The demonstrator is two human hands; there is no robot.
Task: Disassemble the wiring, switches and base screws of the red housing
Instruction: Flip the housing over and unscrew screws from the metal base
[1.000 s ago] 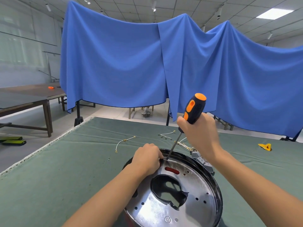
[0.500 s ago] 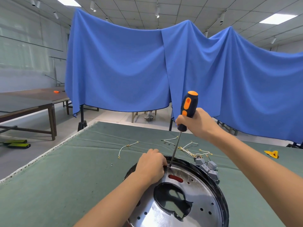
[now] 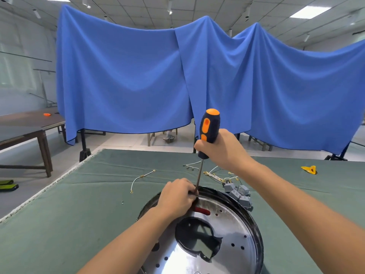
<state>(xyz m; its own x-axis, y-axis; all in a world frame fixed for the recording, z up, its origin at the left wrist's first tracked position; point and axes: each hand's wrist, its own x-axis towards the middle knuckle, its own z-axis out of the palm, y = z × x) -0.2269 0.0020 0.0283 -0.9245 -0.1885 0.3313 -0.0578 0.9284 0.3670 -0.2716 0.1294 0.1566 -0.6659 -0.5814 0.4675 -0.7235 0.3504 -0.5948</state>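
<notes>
The screwdriver (image 3: 207, 133) has tilted upright, its tip closer to the left hand (image 3: 177, 196).

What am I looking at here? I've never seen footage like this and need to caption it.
No machine here: a person wears a camera on the head, looking forward and down at both bare arms. The right hand grips an orange and black screwdriver, held nearly upright with its tip at the far rim of a round metal base. The left hand rests curled on that rim beside the tip. On the green table cover lie loose wires, grey switches and a yellow piece. Blue cloth hangs behind.
</notes>
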